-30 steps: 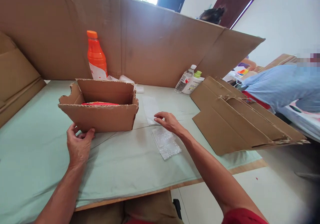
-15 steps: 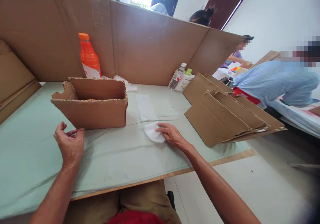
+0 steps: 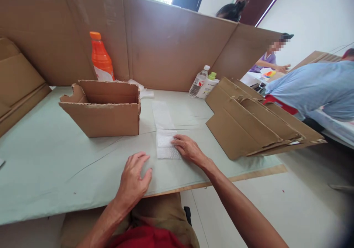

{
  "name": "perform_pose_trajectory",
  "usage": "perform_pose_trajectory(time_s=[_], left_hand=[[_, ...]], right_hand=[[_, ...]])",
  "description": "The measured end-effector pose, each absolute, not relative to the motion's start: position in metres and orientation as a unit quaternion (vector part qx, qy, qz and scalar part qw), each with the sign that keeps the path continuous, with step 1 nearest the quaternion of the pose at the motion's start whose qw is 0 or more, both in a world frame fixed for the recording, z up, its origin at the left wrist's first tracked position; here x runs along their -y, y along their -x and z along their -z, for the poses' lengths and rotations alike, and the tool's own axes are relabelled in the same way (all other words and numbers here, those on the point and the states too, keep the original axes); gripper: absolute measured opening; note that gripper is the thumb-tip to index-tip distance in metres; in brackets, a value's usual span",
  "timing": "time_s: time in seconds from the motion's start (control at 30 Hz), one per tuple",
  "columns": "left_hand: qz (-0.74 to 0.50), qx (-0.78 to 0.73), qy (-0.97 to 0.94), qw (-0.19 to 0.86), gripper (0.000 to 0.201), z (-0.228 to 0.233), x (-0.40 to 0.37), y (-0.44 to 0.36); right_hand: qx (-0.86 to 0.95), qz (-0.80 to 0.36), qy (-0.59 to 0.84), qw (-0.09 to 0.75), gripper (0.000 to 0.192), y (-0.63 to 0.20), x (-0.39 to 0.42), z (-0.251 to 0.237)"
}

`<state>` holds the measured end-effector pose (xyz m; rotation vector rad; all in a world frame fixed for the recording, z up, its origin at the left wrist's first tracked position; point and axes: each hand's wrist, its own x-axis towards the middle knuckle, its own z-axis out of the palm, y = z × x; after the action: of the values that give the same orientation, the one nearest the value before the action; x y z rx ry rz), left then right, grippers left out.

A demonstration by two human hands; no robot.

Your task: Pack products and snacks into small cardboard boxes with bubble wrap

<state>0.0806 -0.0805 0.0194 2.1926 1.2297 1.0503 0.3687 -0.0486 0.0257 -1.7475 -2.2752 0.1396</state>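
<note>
A small piece of bubble wrap (image 3: 166,144) lies folded on the cloth-covered table (image 3: 105,181). My right hand (image 3: 189,148) rests its fingertips on the right side of it, fingers stretched out and fairly flat. Just left of the wrap, my left hand (image 3: 136,174) hovers low over the cloth with thumb and fingers apart, holding nothing. Beyond the folded piece, a flat translucent strip (image 3: 162,115) lies on the cloth. An open-topped cardboard box (image 3: 113,119) with a cut-away corner stands to the left.
An orange bottle (image 3: 101,58) stands behind the box. A clear bottle (image 3: 199,82) and a white bottle with a green cap (image 3: 208,85) stand against the cardboard partition (image 3: 171,45). Cardboard holders (image 3: 249,126) are at right. Co-workers are beyond, one in a light blue shirt (image 3: 318,85).
My left hand has moved right, from beside the box to near the bubble wrap. The wrap, curled up before, now lies flatter under my right hand.
</note>
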Motion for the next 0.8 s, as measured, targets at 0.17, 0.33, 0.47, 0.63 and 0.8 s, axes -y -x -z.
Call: perform_pose_trajectory(time_s=[0.17, 0.33, 0.47, 0.63, 0.8], left_hand=[[-0.206, -0.410, -0.876, 0.152, 0.036, -0.018, 0.066, -0.117], [-0.173, -0.416, -0.880, 0.149, 0.018, -0.024, 0.050, -0.132], [-0.197, -0.390, -0.884, 0.165, 0.018, -0.034, 0.058, -0.124], [-0.313, -0.341, -0.865, 0.193, 0.016, -0.045, 0.066, -0.116], [-0.310, -0.370, -0.862, 0.158, 0.017, -0.049, 0.043, -0.131]], right_hand=[[0.773, -0.035, 0.614, 0.155, 0.027, -0.364, 0.048, -0.025], [0.751, -0.028, 0.610, 0.252, 0.025, -0.366, 0.059, -0.050], [0.709, -0.012, 0.631, 0.313, 0.025, -0.375, 0.054, -0.075], [0.701, 0.029, 0.650, 0.293, 0.026, -0.379, 0.011, -0.088], [0.729, 0.062, 0.640, 0.234, 0.027, -0.377, -0.044, -0.084]])
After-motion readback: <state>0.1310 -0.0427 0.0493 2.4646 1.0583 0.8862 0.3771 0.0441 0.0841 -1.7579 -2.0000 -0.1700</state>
